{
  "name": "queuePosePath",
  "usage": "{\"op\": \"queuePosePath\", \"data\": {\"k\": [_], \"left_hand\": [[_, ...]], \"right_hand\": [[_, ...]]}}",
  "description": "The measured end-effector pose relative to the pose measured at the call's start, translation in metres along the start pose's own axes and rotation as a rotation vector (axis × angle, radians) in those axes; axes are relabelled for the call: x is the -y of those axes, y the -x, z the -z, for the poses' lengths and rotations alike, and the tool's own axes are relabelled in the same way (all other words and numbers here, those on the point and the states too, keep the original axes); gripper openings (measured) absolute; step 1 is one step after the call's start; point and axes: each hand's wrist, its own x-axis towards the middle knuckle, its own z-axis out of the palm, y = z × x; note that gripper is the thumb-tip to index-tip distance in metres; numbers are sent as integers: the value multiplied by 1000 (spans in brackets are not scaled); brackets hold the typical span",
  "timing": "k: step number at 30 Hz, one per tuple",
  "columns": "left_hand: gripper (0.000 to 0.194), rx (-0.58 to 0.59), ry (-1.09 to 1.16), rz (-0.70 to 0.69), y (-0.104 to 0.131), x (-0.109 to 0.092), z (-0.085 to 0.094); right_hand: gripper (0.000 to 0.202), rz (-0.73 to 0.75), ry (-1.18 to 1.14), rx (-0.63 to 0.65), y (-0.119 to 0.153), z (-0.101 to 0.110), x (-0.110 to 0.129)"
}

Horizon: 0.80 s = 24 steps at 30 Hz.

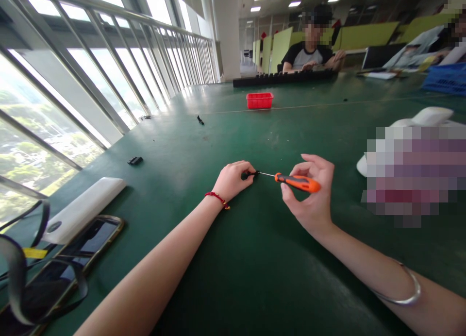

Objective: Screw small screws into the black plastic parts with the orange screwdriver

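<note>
My left hand (236, 179) is closed around a small black part (249, 175) just above the green table; the fingers cover some of it, and its kind cannot be made out. From the right, an orange and dark-grey screwdriver (299, 181) points left, its thin metal shaft reaching the black part. Whether the tip is seated in a screw is too small to tell. Curled around the screwdriver handle, my right hand (316, 193) grips it with thumb and fingers.
A red bin (259, 101) stands farther back, before a long black strip (286, 77). Small black pieces (135, 160) lie to the left. A phone (98, 234), a white oblong device (87, 207) and straps occupy the near left. A person (309, 54) sits opposite; a blue basket (446, 78) is at right.
</note>
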Motion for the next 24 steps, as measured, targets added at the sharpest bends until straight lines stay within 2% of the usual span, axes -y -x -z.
{"op": "queuePosePath", "data": {"k": [5,6,10,15,20,24], "left_hand": [[11,-9,2,-5,0,0,0],[11,-9,2,-4,0,0,0],[11,-10,-3,-1,0,1,0],[11,-17,-8,2,0,2,-1],[11,-18,-13,12,0,1,-1],[11,-20,-14,13,0,0,0]], "right_hand": [[14,-69,99,82,1,1,-1],[15,-50,81,63,1,1,-1],[43,-11,0,-4,1,0,-2],[19,-74,81,85,2,1,-2],[43,27,5,36,1,0,-2],[26,-35,135,104,3,1,-3]]}}
